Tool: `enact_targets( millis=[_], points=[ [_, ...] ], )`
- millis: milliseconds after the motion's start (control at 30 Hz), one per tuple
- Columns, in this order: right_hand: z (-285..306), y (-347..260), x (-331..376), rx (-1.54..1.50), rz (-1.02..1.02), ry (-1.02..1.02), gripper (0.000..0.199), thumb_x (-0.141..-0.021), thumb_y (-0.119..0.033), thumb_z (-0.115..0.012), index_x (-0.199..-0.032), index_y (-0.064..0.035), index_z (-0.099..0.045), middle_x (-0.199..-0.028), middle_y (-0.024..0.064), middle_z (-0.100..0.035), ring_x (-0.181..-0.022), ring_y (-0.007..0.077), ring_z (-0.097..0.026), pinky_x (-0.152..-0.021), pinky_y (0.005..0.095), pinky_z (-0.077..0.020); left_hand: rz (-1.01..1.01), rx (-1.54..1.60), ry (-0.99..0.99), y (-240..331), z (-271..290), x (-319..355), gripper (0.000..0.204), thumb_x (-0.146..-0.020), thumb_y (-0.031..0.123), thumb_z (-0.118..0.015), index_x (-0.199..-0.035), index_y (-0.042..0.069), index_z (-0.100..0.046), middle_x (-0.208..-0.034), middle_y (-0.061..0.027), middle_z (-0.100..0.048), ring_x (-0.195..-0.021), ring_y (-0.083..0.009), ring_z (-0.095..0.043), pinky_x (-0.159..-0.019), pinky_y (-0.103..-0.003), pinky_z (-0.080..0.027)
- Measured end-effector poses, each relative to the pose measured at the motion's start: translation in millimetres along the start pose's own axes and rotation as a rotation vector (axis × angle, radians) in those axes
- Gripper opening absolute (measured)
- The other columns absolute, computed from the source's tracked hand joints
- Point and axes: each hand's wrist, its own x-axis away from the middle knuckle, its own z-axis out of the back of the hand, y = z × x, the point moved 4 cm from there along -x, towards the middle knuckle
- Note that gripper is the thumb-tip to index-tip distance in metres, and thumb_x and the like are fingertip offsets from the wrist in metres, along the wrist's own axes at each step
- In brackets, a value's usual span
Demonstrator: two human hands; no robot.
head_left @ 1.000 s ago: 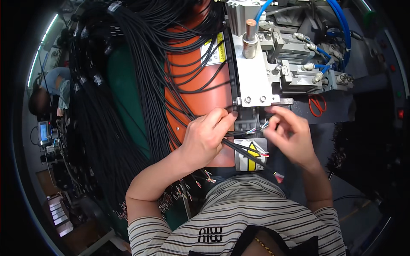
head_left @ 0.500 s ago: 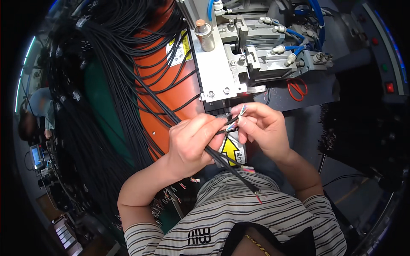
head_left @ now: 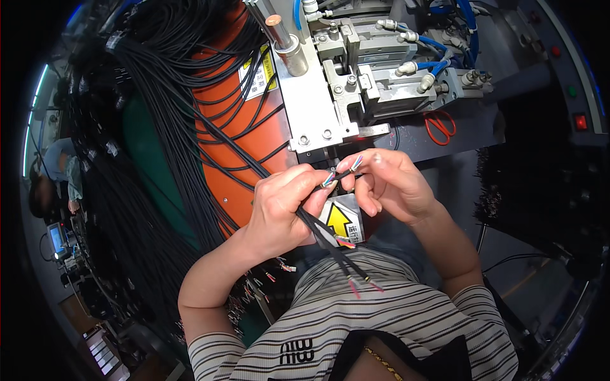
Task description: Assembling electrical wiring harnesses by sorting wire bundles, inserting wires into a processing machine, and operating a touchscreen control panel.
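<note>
My left hand (head_left: 283, 200) is closed around several black cables (head_left: 324, 237). Their stripped ends show thin coloured wires (head_left: 346, 242) and hang toward my striped shirt. Above its fingertips, two short cable ends stick out, one with bared wires (head_left: 329, 180) by the thumb. The other end's coloured wires (head_left: 357, 163) point up toward my right hand (head_left: 391, 187). That hand's fingers are apart, its thumb lifted off the wires, and the cable end lies against its index finger.
A metal clamping machine (head_left: 318, 95) with blue air hoses stands just beyond my hands. Red-handled scissors (head_left: 440, 127) lie on its grey table. A thick bundle of black cables (head_left: 171, 114) covers the orange surface (head_left: 222, 184) at left. A yellow arrow label (head_left: 340, 221) sits below my hands.
My right thumb has lifted off the coloured wires and those fingers have spread. The cables in my left hand have swung slightly left, and the view has shifted a little.
</note>
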Motion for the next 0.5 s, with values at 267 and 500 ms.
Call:
enact_targets(
  millis=[267,500],
  points=[
    [-21,-10,10,1.381,0.849,0.279,0.011,-0.084,0.005,-0.062,-0.074,0.0026,-0.059,-0.068,0.0094,-0.059,-0.048,0.0125,-0.054,-0.046,0.0267,-0.0394,-0.163,-0.282,-0.031,19,-2,0,0.025,-0.071,0.007,-0.074,-0.093,0.001,-0.063,-0.065,-0.0049,-0.052,-0.051,-0.0221,-0.054,-0.048,-0.034,-0.041],
    [-4,5,10,0.484,0.292,0.309,0.012,-0.093,0.0,-0.057,-0.082,0.0022,-0.059,-0.074,0.004,-0.058,-0.052,0.0055,-0.048,-0.047,0.0224,-0.036,-0.191,-0.246,0.022,13,-2,4,0.024,-0.072,0.009,-0.074,-0.093,0.001,-0.064,-0.064,-0.0039,-0.051,-0.05,-0.0205,-0.052,-0.047,-0.033,-0.038]
  ],
)
